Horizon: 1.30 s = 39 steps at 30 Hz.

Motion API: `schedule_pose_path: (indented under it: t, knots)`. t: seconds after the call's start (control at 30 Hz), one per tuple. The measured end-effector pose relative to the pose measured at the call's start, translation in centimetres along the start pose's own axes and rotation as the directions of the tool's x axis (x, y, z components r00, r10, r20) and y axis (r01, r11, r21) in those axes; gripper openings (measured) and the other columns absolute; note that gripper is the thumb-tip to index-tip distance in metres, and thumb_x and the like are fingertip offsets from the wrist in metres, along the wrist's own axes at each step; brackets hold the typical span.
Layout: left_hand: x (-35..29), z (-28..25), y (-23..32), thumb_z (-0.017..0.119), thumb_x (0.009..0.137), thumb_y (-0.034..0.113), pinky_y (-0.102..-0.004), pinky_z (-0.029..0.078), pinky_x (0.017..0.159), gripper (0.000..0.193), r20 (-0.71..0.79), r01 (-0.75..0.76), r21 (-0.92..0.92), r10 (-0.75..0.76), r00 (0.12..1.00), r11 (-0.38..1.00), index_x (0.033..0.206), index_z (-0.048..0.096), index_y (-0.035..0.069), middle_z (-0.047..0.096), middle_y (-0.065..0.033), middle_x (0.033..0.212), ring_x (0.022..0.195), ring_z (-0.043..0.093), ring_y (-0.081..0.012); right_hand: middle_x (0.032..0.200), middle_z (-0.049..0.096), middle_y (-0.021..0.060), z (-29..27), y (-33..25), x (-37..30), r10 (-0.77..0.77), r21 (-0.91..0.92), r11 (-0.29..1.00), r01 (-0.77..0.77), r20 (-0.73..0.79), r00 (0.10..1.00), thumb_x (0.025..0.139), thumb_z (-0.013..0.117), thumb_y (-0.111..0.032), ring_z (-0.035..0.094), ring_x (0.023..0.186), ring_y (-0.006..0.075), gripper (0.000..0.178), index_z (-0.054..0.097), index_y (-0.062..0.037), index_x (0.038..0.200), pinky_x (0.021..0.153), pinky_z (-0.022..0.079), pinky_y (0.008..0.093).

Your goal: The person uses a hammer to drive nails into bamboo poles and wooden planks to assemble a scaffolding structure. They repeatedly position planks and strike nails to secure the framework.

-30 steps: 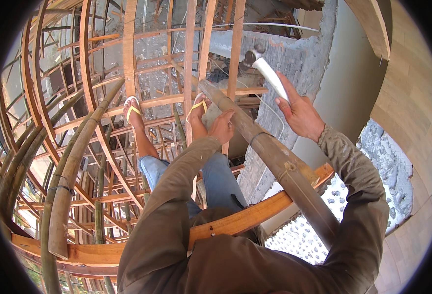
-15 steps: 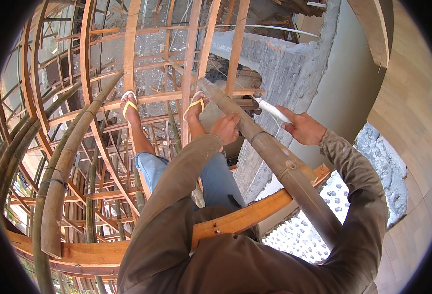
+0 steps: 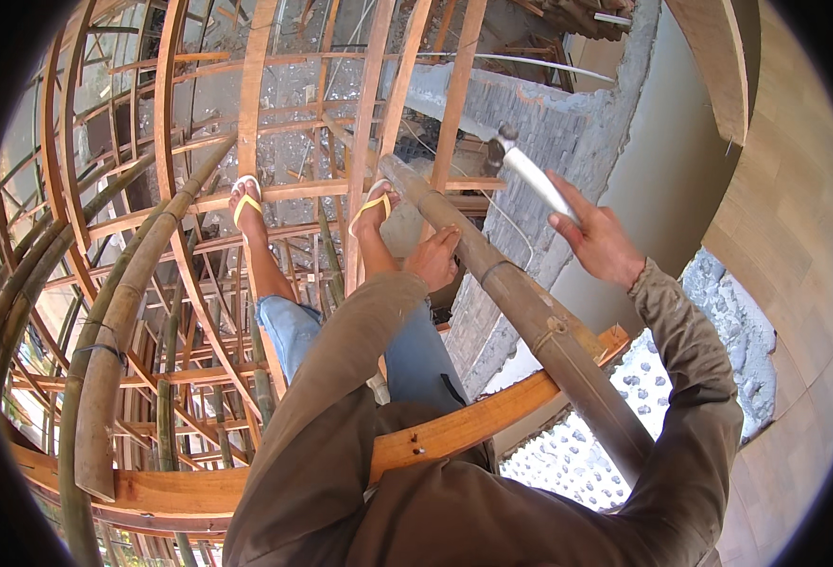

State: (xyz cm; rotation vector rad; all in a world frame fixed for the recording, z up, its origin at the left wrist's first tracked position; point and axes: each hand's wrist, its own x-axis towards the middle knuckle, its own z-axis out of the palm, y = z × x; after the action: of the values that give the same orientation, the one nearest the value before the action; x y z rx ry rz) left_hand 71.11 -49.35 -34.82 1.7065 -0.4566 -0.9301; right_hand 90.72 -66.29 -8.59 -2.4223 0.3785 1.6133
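Crisscrossed timber framework (image 3: 252, 90) spreads beside grey masonry (image 3: 568, 142). Across an orange-brown beam (image 3: 473, 422) slants a thick bamboo pole (image 3: 520, 298). Right of the pole and apart from it, a white-handled hammer (image 3: 541, 181) is clamped in the right hand's (image 3: 606, 241) fingers. The left hand (image 3: 433, 260) rests at the pole's left edge, fingers bunched; whether they grip anything, I cannot tell.

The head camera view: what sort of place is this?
Probably a building site: there's an open reddish-brown timber framework, a thick brown bamboo pole, and a white-handled hammer in the right hand.
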Motion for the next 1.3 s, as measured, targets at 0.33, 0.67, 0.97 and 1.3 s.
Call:
schedule_pose_path:
  t: [0.33, 0.67, 0.97, 1.3]
  knots:
    - [-0.1, -0.9, 0.7, 0.065, 0.077, 0.008, -0.0443, 0.053, 0.099, 0.068, 0.012, 0.033, 0.003, -0.033, 0.999, 0.999, 0.141, 0.047, 0.0, 0.049, -0.0174, 0.148, 0.123, 0.058, -0.0378, 0.101, 0.068, 0.0341, 3.1, 0.3, -0.6, 0.091, -0.15, 0.986, -0.071, 0.134, 0.987, 0.105, 0.049, -0.025, 0.068, 0.091, 0.0493, 0.059, 0.025, -0.018, 0.158, 0.085, 0.052, 0.0539]
    - [0.0, -1.3, 0.4, 0.061, 0.079, 0.009, -0.0446, 0.05, 0.104, 0.064, 0.09, 0.034, -0.033, -0.031, 0.995, 0.999, 0.141, 0.046, -0.004, 0.046, -0.0213, 0.149, 0.128, 0.055, -0.0382, 0.1, 0.07, 0.0265, 4.5, 2.0, -0.1, 0.053, -0.285, 0.958, -0.023, 0.099, 0.994, 0.105, 0.049, -0.029, 0.07, 0.089, 0.0415, 0.06, 0.024, -0.0089, 0.156, 0.084, 0.053, 0.051]
    - [0.0, -0.9, -0.2, 0.06, 0.078, 0.008, -0.0438, 0.047, 0.108, 0.067, 0.063, 0.032, -0.074, -0.027, 0.998, 0.997, 0.142, 0.046, -0.005, 0.046, -0.0237, 0.15, 0.129, 0.055, -0.0379, 0.085, 0.068, 0.0236, -2.7, -0.4, 2.2, -0.207, 0.039, 0.943, 0.329, -0.706, 0.677, 0.106, 0.052, -0.024, 0.068, 0.073, 0.0442, 0.027, 0.047, -0.0033, 0.122, 0.064, 0.048, 0.0527]
    - [-0.6, -0.6, -0.6, 0.059, 0.077, 0.008, -0.0443, 0.051, 0.103, 0.069, 0.041, 0.039, -0.135, -0.033, 0.999, 0.99, 0.145, 0.046, 0.0, 0.044, -0.0205, 0.153, 0.127, 0.057, -0.0383, 0.082, 0.067, 0.0266, -1.5, 2.2, 0.8, -0.079, 0.018, 0.996, 0.085, -0.211, 0.974, 0.102, 0.056, -0.025, 0.067, 0.075, 0.0469, 0.032, 0.047, 0.0001, 0.119, 0.064, 0.05, 0.0513]
